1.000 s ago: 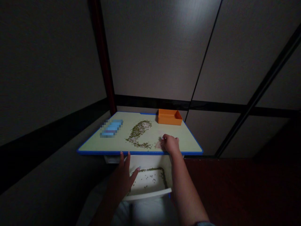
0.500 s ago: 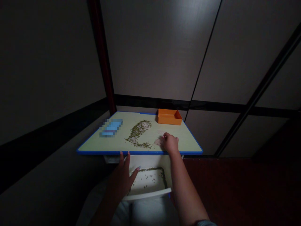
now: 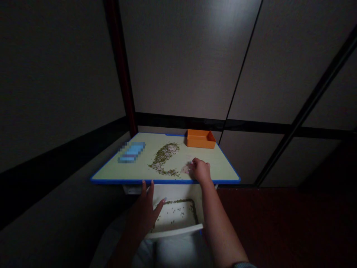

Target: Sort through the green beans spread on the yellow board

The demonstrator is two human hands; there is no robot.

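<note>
My right hand is over the right half of the pale green tabletop, fingers curled and pinched together low at the surface. Whatever the fingertips hold is too small to make out. They touch the edge of a thin patch of pale pinkish grains. To the left lies a curved heap of small green beans, mixed with pale grains. My left hand has its fingers spread, two fingertips at the table's blue front edge and the thumb over a pulled-out white drawer.
Green beans are scattered inside the drawer, mostly along its inner edges. An orange open box stands at the table's back right. A blurred-out blue object lies at the left. Grey panels rise behind the table.
My right hand has shifted slightly to the left over the pale grains, its fingers still pinched. The left hand has stayed put.
</note>
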